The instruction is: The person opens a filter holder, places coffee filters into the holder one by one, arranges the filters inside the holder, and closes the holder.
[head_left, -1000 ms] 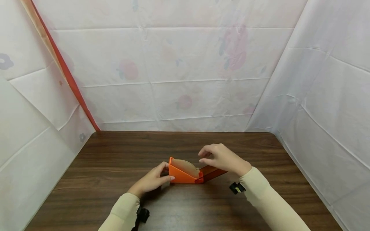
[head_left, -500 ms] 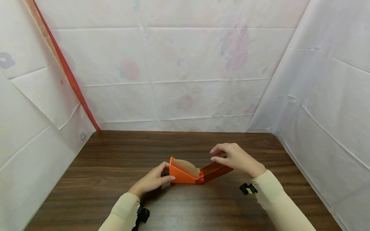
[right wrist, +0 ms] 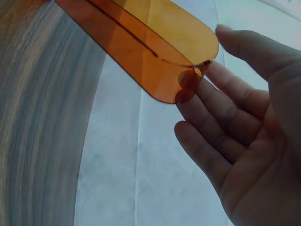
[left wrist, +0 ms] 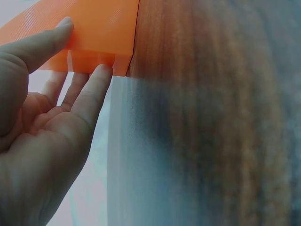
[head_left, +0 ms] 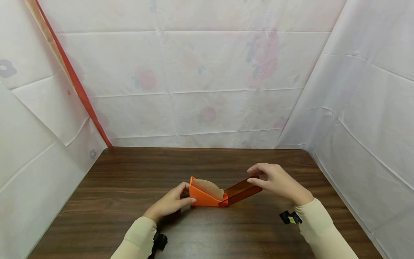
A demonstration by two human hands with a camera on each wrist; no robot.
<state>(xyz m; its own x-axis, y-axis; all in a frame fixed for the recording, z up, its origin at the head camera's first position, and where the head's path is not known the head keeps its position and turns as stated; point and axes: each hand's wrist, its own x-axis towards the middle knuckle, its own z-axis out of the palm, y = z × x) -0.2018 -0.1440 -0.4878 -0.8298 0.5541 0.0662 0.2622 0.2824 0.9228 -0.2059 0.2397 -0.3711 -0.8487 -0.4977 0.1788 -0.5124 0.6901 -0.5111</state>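
Note:
An orange wedge-shaped box (head_left: 203,198) rests on the table, its tall end toward my left hand (head_left: 171,201). That hand grips this end, thumb on the near side and fingers at the back. Beige rounded paper (head_left: 208,187), much like a coffee filter, stands up inside. A see-through brown lid (head_left: 242,190) slants up to the right from the box's low end, swung away from the paper. My right hand (head_left: 279,181) is at its raised end. In the right wrist view, the thumb meets one edge of the lid (right wrist: 141,52) and fingertips show through it at the other.
The dark wood table (head_left: 136,169) runs back to a white patterned sheet (head_left: 207,72). More sheeting hangs at both sides, with a red strip (head_left: 77,86) at the left corner. Small black cameras (head_left: 290,217) sit at the wrists.
My right hand has moved right along the lid to its raised end, uncovering more of it. The left hand and the box have stayed in place.

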